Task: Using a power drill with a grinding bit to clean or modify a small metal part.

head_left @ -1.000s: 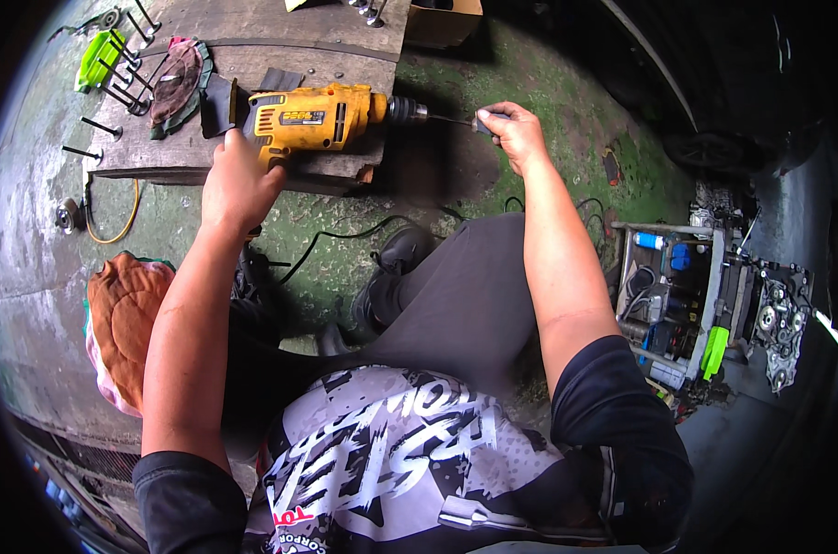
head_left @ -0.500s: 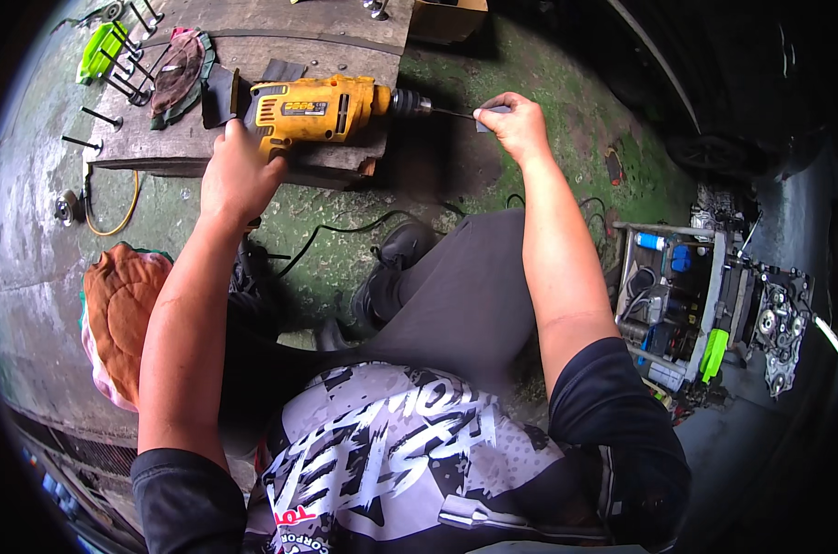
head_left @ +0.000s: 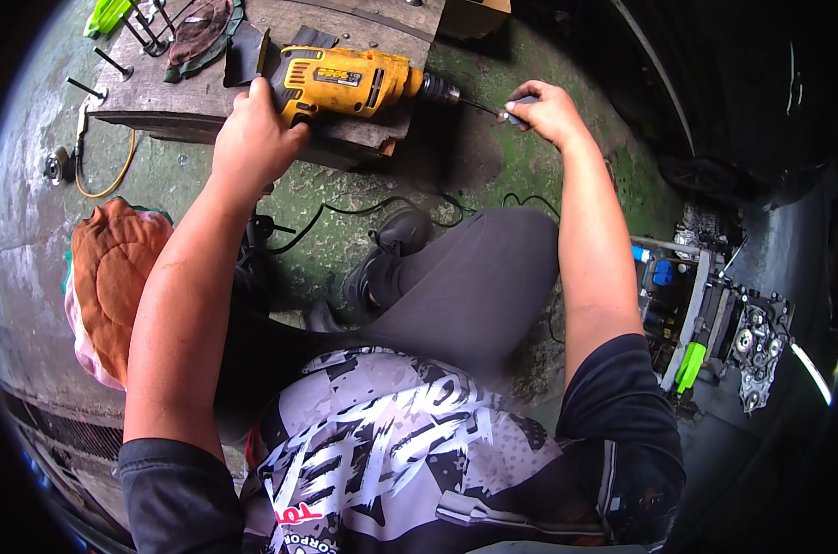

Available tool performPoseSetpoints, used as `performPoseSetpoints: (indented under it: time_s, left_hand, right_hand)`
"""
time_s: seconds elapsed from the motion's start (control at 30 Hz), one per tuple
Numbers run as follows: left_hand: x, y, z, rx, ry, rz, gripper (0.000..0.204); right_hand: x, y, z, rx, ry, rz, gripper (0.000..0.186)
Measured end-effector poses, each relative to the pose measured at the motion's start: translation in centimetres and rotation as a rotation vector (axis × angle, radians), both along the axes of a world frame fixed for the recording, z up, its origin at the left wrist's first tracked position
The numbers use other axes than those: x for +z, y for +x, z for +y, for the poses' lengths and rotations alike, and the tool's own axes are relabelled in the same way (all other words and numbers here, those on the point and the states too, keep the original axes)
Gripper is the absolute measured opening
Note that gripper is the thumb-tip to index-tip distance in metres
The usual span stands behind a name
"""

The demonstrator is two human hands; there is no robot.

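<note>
My left hand (head_left: 262,134) is wrapped round the grip of a yellow power drill (head_left: 345,81), which lies sideways over the wooden bench top (head_left: 183,103). A thin metal rod (head_left: 479,106) sticks out of the drill's black chuck (head_left: 439,90) toward the right. Its far end looks like the small disc of an engine valve. There my right hand (head_left: 555,113) pinches a folded piece of grey sandpaper (head_left: 524,109). The paper is close to the disc; whether it touches is too small to tell.
Several disc-ended valves (head_left: 114,63) stand stem-up on the bench beside a dark rag (head_left: 200,37) and black sheets (head_left: 246,57). A brown cloth pad (head_left: 119,268) lies at left. A black cord (head_left: 345,210) crosses the floor. At right are a tool crate (head_left: 696,305) and a metal engine part (head_left: 751,346).
My view has shifted, so the bench sits higher in the picture. My right hand has moved a little farther from the chuck, toward the rod's end. The left hand still grips the drill.
</note>
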State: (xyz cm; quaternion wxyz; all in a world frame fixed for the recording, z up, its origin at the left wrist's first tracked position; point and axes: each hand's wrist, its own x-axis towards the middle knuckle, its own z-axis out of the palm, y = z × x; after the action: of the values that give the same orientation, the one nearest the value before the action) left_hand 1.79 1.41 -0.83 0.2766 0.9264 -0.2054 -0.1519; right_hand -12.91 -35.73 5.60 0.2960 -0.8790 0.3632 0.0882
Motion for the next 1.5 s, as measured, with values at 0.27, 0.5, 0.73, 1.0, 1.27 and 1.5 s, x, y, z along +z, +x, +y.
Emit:
performPoseSetpoints:
  time_s: [0.27, 0.5, 0.73, 1.0, 1.27, 1.5]
  left_hand:
    - [-0.2, 0.1, -0.2, -0.005, 0.034, -0.007, 0.059]
    - [0.0, 0.1, -0.2, -0.002, 0.070, 0.018, 0.060]
    - [-0.1, 0.2, -0.1, 0.000, 0.078, 0.012, 0.061]
    - [0.3, 0.1, -0.2, 0.005, 0.041, 0.043, 0.059]
    - [0.5, 0.1, -0.2, 0.011, 0.031, 0.050, 0.058]
    - [0.3, 0.1, -0.1, 0.012, 0.037, 0.048, 0.059]
  right_hand:
    - [0.3, 2.4, -0.5, 0.071, -0.125, 0.207, 0.024]
    - [0.2, 3.2, 0.0, 0.101, -0.128, 0.284, 0.026]
    - [-0.1, 3.4, 0.3, 0.150, -0.158, 0.249, 0.017]
    - [-0.4, 3.7, -0.1, 0.153, -0.163, 0.264, 0.017]
    - [-0.5, 3.8, -0.3, 0.170, -0.171, 0.285, 0.017]
    - [0.8, 3.9, 0.9, -0.045, -0.004, 0.364, 0.020]
